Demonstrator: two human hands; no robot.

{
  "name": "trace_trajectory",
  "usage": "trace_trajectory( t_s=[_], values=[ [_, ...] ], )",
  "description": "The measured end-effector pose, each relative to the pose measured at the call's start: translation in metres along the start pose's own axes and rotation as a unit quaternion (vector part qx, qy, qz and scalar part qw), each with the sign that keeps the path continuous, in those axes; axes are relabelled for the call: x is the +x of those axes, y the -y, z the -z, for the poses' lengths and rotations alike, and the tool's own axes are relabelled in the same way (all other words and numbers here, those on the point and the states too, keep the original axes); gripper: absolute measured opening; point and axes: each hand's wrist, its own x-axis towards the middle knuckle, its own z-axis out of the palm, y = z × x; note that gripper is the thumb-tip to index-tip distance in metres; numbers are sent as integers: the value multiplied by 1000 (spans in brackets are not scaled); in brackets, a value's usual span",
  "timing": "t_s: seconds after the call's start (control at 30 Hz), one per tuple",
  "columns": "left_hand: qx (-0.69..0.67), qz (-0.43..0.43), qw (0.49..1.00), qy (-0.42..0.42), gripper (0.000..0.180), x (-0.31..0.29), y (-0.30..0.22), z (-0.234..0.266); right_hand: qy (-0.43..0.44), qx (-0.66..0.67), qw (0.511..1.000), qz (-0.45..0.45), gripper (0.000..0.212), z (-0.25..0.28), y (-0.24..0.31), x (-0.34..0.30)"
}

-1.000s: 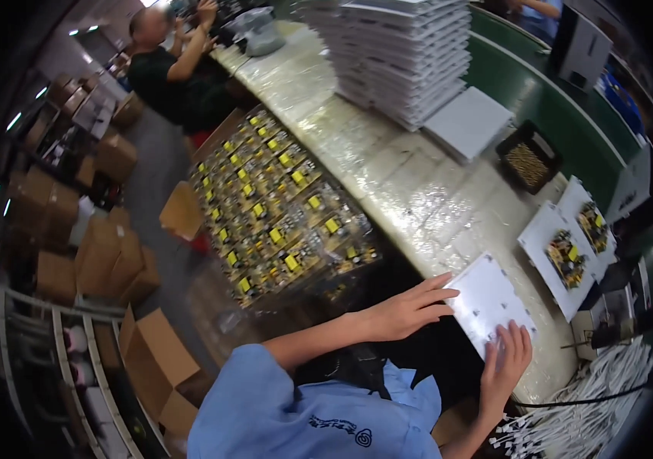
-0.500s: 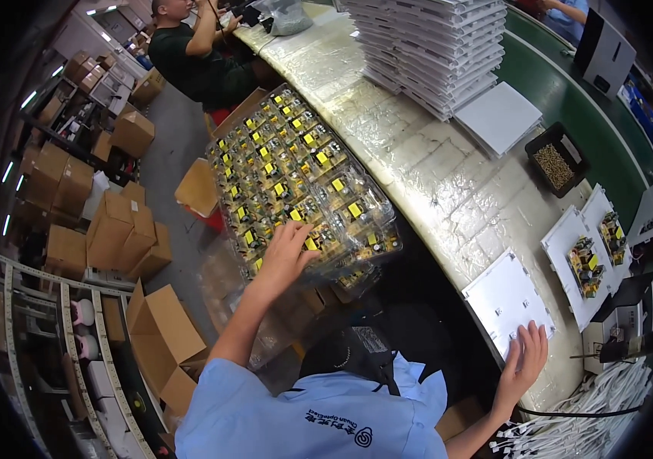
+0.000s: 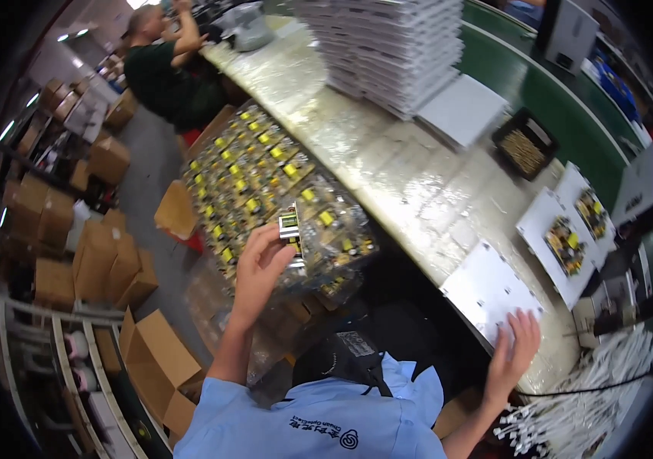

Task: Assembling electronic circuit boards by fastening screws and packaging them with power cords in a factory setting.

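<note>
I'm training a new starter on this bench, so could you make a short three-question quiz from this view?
1. What is the left hand holding?
2. True or false: the right hand is on top of the tall stack of white panels.
3. What does the black bin contain?
A) white cables
B) small brass-coloured pieces
C) folded cardboard

Key
1. A circuit board.
2. False: its fingers are over the flat white panel at the near edge of the bench.
3. B
</note>
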Motion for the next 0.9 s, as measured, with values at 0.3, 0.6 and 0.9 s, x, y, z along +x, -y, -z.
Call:
trace_trajectory(
  t_s=[0.3,0.6,0.9],
  values=[
    [-306,259,870,287,29,-35,-20,-171,-76,206,975,33,62,-31,80,5],
    [108,-297,881,351,55,-14,-7,-201,-7,485,793,-369,25,4,-3,36],
    [169,-334,808,455,78,26,7,-237,98,440,807,-381,32,-2,-23,38]
  ],
)
